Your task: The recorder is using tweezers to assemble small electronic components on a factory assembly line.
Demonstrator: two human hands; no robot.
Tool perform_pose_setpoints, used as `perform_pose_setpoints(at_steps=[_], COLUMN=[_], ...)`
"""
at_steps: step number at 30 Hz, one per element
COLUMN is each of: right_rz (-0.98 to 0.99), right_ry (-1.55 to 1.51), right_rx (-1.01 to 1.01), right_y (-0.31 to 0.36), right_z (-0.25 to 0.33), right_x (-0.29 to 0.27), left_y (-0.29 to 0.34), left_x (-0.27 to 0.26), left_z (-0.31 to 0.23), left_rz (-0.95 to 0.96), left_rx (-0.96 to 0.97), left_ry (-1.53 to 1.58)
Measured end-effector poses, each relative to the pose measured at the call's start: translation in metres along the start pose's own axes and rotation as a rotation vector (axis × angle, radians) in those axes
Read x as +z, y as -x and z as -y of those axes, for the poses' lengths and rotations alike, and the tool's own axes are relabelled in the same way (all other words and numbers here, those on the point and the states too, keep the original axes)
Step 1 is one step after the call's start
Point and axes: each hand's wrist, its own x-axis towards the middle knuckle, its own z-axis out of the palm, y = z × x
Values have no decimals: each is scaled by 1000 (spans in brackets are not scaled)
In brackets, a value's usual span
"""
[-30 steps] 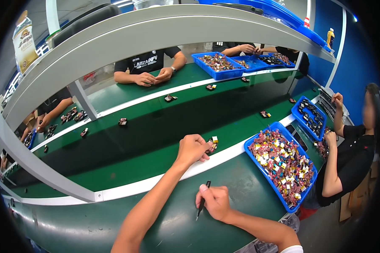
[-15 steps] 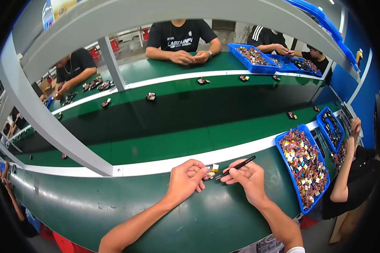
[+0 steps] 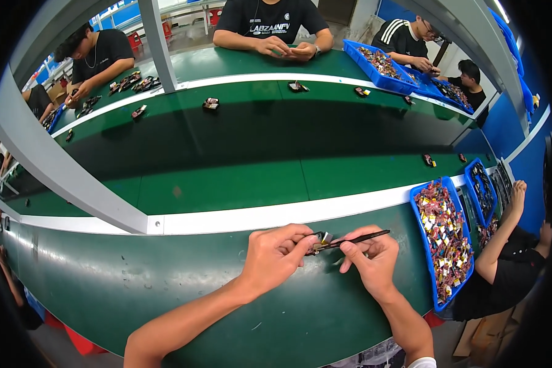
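My left hand [image 3: 271, 256] pinches a small electronic part [image 3: 322, 238] between thumb and fingers, above the green worktop. Black, silvery and yellowish bits of the part show past the fingertips; the rest is covered. Pen-like in my right hand [image 3: 374, 260] lies a pair of slim black tweezers [image 3: 367, 238], nearly level, with the tips pointing left. Those tips reach the part beside my left thumb; whether they grip any bit of it is too small to tell.
On the right stands a blue tray [image 3: 441, 245] heaped with small reddish, white and yellow parts. Behind it is a blue tray of black parts [image 3: 483, 190]. Ahead, a green conveyor belt [image 3: 227, 184] carries scattered parts beyond a white rail [image 3: 276, 219]. A grey post [image 3: 67, 153] rises left; co-workers sit around.
The tweezers have swung to a flatter angle and their tips have come onto the part. The part has turned in my left fingers. The whole view has tilted up slightly.
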Motion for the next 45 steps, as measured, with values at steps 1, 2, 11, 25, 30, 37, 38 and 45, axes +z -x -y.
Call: perform_pose_setpoints(at_steps=[1,2,11,25,30,37,38,45], right_rz=[1,17,-21,-7,6,21,29,22], right_ry=[1,69,277,341,216,184,176,29], right_rx=[4,-17,-111,-85,-8,20,21,108], right_y=[0,1,4,5,3,3,2,2], right_z=[0,2,8,3,6,6,6,4], right_x=[-1,-2,8,5,4,3,3,0], left_y=[0,-1,0,2,1,3,4,-3], left_x=[0,1,2,5,6,4,3,-5], left_z=[0,1,2,8,12,9,7,-7], left_rz=[-9,-9,-36,-50,-61,4,4,151], left_rx=[9,5,54,409,507,215,214,-140], left_ry=[-7,-6,-23,-341,-373,-150,-151,125])
